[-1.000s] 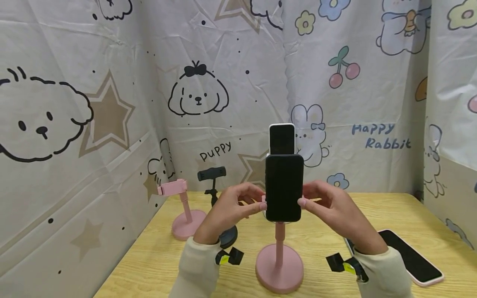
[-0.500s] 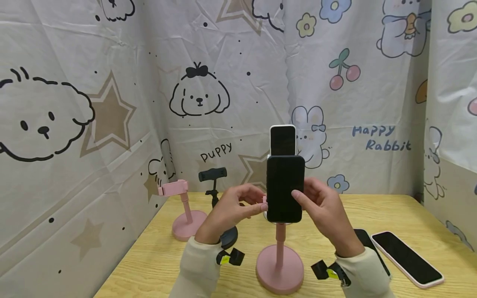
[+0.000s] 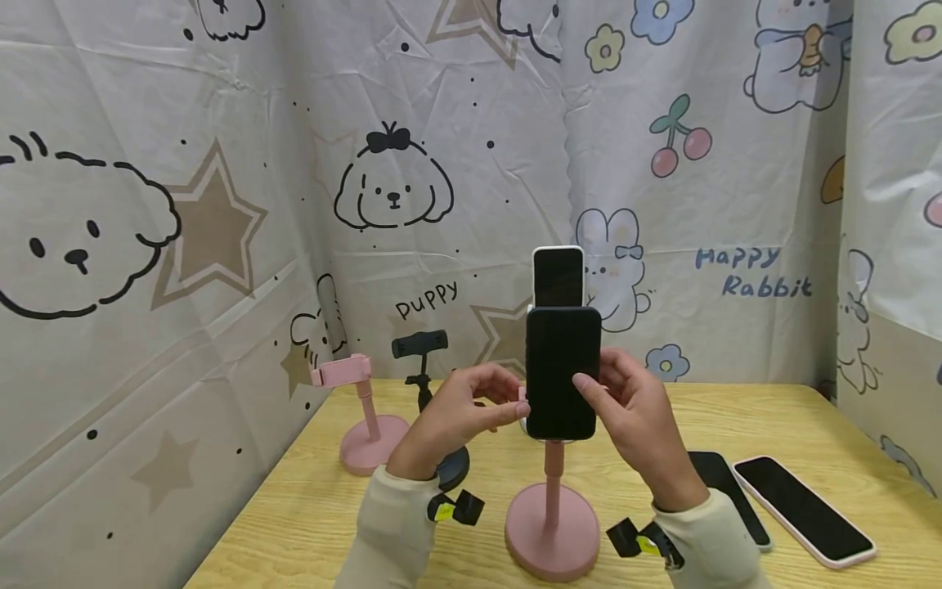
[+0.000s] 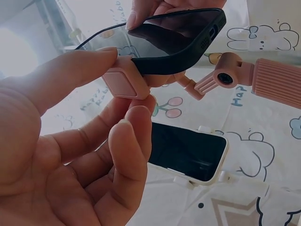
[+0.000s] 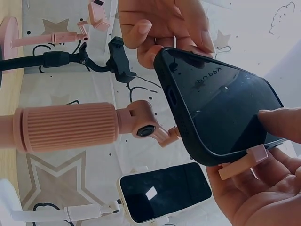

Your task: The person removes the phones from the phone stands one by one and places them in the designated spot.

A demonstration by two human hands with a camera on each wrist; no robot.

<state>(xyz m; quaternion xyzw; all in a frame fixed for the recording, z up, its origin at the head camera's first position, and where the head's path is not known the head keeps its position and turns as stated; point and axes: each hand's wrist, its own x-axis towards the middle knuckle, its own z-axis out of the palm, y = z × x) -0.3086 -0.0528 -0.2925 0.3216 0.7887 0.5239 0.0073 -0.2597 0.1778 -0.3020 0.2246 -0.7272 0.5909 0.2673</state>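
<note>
An upright smartphone in a black case [image 3: 557, 343] sits in the clamp of a pink phone stand [image 3: 552, 536]. My left hand [image 3: 464, 409] pinches the pink clamp jaw at the phone's left edge, thumb in front and fingertips behind. In the left wrist view that clamp end [image 4: 123, 84] shows against the phone's case. My right hand [image 3: 639, 421] holds the phone's right side, its thumb lying on the dark screen and its fingers behind. A second pink clamp end [image 5: 247, 162] grips the right edge near those fingers. The clamp's middle is hidden behind the phone.
Behind stands a white-framed phone [image 3: 558, 276] on a white stand. A second pink stand [image 3: 373, 442] and a black stand [image 3: 450, 470] are on the left. Two phones lie at the right, one dark-edged [image 3: 736, 495], one pink-edged [image 3: 805, 511]. A printed cloth [image 3: 471, 204] surrounds the wooden table [image 3: 257, 532].
My right hand has moved left from the phone's right edge, and its thumb has come onto the screen. The left hand and stand have stayed in place.
</note>
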